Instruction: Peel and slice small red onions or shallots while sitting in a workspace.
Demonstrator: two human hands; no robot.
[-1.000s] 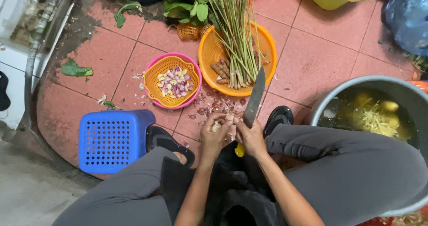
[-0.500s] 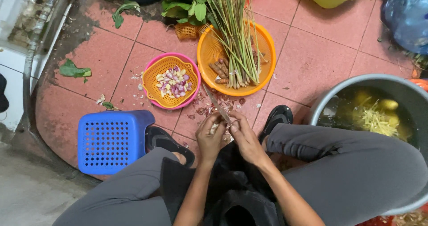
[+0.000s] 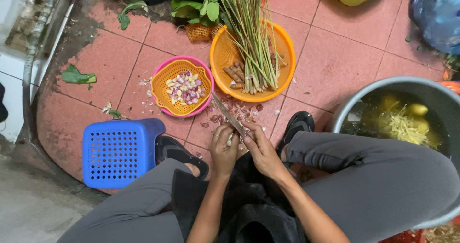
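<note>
My right hand (image 3: 261, 149) grips a knife (image 3: 229, 114) whose blade points up and left over the tiled floor. My left hand (image 3: 224, 148) holds a small pale bulb (image 3: 232, 137), a shallot or garlic clove, pressed against the blade near its base. Just beyond the hands, peelings (image 3: 237, 111) litter the red tiles. A small orange basket of peeled purple and white bulbs (image 3: 183, 87) sits inside a pink bowl (image 3: 203, 108) to the left of the knife tip.
An orange colander (image 3: 223, 56) holds lemongrass stalks (image 3: 249, 37) and roots. Leafy greens (image 3: 196, 3) lie behind it. A blue perforated stool (image 3: 120, 152) stands at left, a grey tub (image 3: 383, 87) of yellowish water at right. My black shoes (image 3: 297, 125) rest on the tiles.
The knife blade swung from pointing up and right to pointing up and left. Both hands stayed together over the peelings, still working the small bulb.
</note>
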